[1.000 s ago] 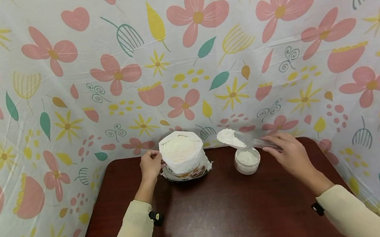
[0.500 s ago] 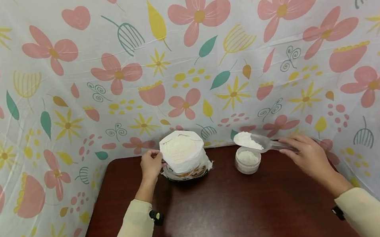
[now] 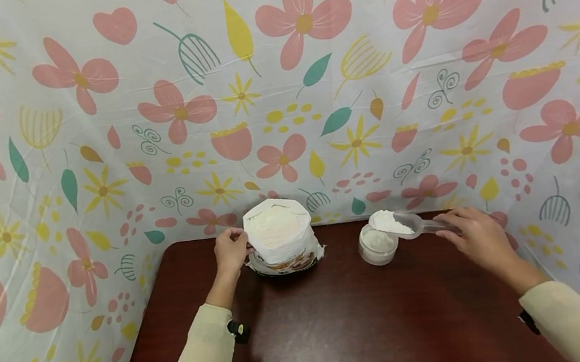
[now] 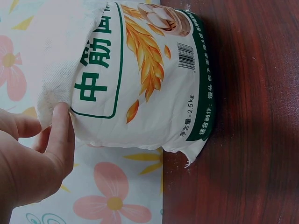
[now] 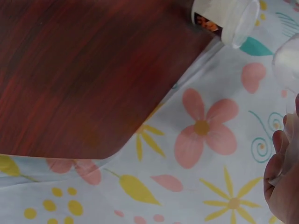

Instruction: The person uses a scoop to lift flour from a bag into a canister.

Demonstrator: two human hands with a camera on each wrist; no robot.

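A white bag of flour stands upright at the back of the table, its folded top open and pale flour showing inside. My left hand pinches the bag's rim between thumb and fingers, as the left wrist view shows at the white cloth edge. My right hand grips the handle of a clear plastic scoop. White flour lies heaped in its bowl. The scoop hovers above the right side of a small round jar, which has white powder in it. Only part of the scoop shows in the right wrist view.
The dark red-brown table reaches back to a hanging cloth printed with flowers. This cloth also hangs along both sides. The bag and jar stand near the table's back edge, with bare tabletop between them.
My right hand has drawn the loaded scoop to the right and slightly down, from left of the jar to over its right side. My left hand stays at the bag's rim.
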